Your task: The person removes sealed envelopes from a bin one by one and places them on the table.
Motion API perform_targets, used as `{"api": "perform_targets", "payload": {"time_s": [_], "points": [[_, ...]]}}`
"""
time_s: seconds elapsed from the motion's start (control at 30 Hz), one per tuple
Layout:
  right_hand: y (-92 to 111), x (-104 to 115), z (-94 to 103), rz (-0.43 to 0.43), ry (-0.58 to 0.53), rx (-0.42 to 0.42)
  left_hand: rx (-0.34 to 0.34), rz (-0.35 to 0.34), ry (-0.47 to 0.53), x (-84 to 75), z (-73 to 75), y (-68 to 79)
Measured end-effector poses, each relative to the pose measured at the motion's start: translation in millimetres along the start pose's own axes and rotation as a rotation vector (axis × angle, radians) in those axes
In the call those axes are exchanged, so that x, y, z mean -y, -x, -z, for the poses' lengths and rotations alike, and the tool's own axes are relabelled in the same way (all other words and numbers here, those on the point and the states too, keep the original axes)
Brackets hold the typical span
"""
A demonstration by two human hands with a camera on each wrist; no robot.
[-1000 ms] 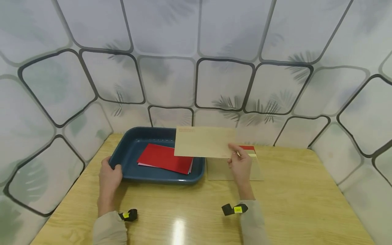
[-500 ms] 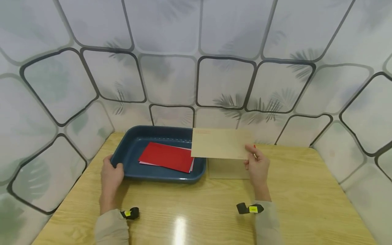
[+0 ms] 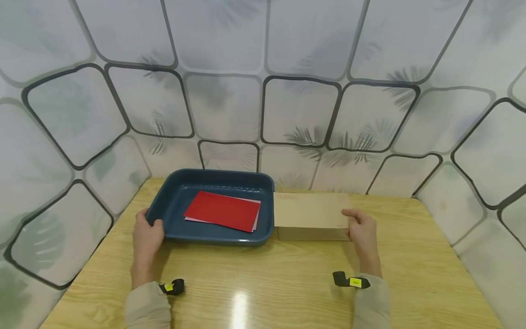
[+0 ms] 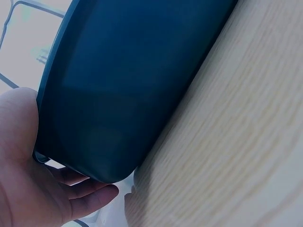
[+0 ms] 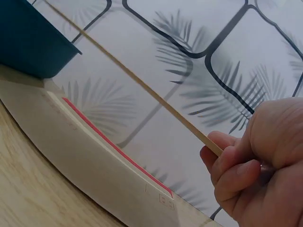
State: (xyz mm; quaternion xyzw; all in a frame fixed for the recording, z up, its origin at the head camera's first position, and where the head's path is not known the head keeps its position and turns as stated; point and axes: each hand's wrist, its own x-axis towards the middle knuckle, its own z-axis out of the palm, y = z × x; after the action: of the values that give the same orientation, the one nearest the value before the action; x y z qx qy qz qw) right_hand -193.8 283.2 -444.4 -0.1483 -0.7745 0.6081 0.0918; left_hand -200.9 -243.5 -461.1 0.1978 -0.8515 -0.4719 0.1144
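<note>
My left hand (image 3: 148,235) grips the left rim of a dark blue plastic tray (image 3: 218,238), thumb over the edge and fingers under the outside wall. Inside the tray lies a red envelope (image 3: 222,210) over paler ones whose edges peek out. At the right, my right hand (image 3: 363,233) pinches a tan envelope (image 3: 310,210) by its right end. Seen edge-on in the right wrist view, that envelope (image 5: 142,85) hangs flat above a pile. The pile's top is another tan envelope (image 3: 312,234) with printed boxes, and a red edge (image 5: 118,149) shows along its far side.
All of this stands on a light wooden table (image 3: 246,278). Behind it rises a wall (image 3: 230,109) patterned with dark rounded outlines and leaves. The pile lies right beside the tray's right end.
My right hand has carried the tan envelope right and down, from over the tray's right end to over the pile. The left hand keeps its grip on the tray.
</note>
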Motion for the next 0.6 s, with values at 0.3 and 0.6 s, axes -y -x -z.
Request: {"api": "perform_targets", "payload": {"time_s": [0.3, 0.6], "points": [[2.5, -3.4, 3.7, -0.012, 0.098, 0.026, 0.015, 0.01, -0.008, -1.5, 0.9, 0.8], [2.9, -5.9, 10.2, -0.034, 0.061, -0.005, 0.026, 0.02, -0.008, -1.2, 1.8, 0.0]]}}
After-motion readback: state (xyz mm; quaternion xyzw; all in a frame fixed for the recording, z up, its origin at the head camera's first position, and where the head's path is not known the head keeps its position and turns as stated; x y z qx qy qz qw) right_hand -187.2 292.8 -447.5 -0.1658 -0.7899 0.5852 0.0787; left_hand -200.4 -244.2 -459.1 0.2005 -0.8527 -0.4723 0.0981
